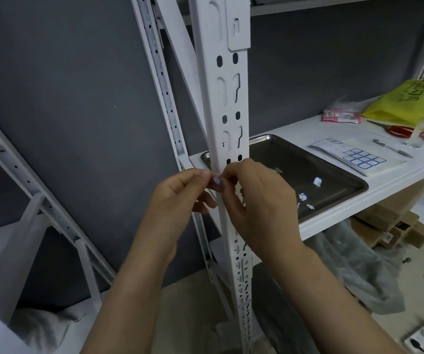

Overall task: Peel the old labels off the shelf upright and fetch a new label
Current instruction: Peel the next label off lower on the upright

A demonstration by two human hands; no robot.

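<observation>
— Where do you have the hands?

— Both at centre frame, against the white shelf upright [225, 103]. My left hand [180, 198] and right hand [254, 208] have their fingertips drawn together on a small blue-and-white label scrap [216, 180], pinched between them at the upright's front face. I can't tell whether it is fully off the metal or hanging on by an edge.

— How far along is the peeling?

— Well in, I'd judge. Several torn label bits [317, 181] lie in the steel tray [282, 154] on the shelf, right of centre. The part of the upright above my fingers looks bare; the stretch behind my hands is hidden.

— And the new label?

— Not fetched yet. The label sheet [359, 158], with blue-bordered blanks, lies on the shelf just right of the tray, untouched. Beyond it are a pen [392, 148], red scissors [397, 130] and a spray bottle [421, 129]. This scrap goes in the tray first, I expect.
</observation>
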